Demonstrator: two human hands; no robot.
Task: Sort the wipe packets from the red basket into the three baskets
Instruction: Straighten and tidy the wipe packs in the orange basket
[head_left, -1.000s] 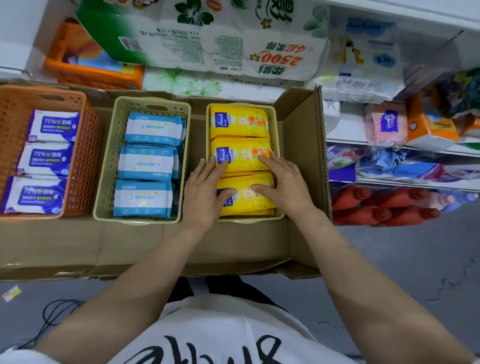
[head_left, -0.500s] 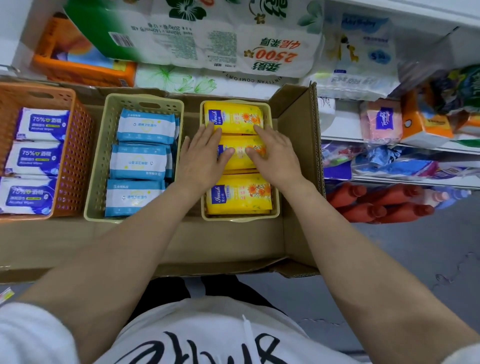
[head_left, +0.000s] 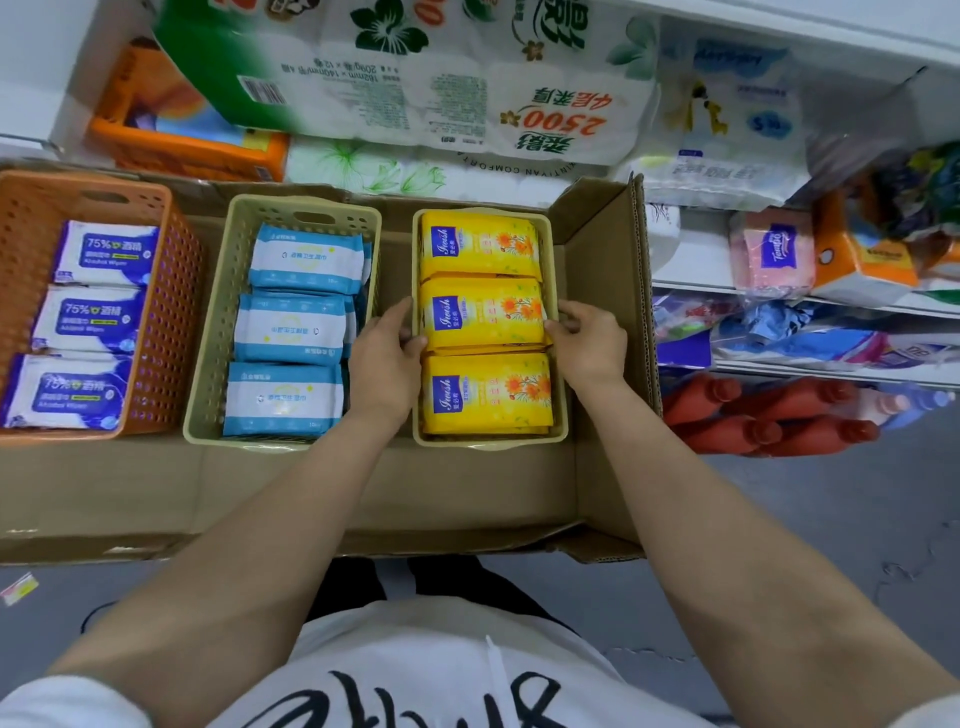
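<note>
My left hand (head_left: 382, 358) grips the near-side wall of the right-hand cream basket (head_left: 556, 415), and my right hand (head_left: 589, 345) curls over its opposite wall. Between my hands: three yellow wipe packets (head_left: 485, 314) in a row. Beyond my left hand sits the middle cream basket (head_left: 208, 364) of blue packets (head_left: 291, 327), then the orange basket (head_left: 166, 322).

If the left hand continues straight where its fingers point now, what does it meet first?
Probably the middle yellow packet: the left hand grips the yellow basket's left rim, fingers curling rightward over it. Depth is unclear.
</note>
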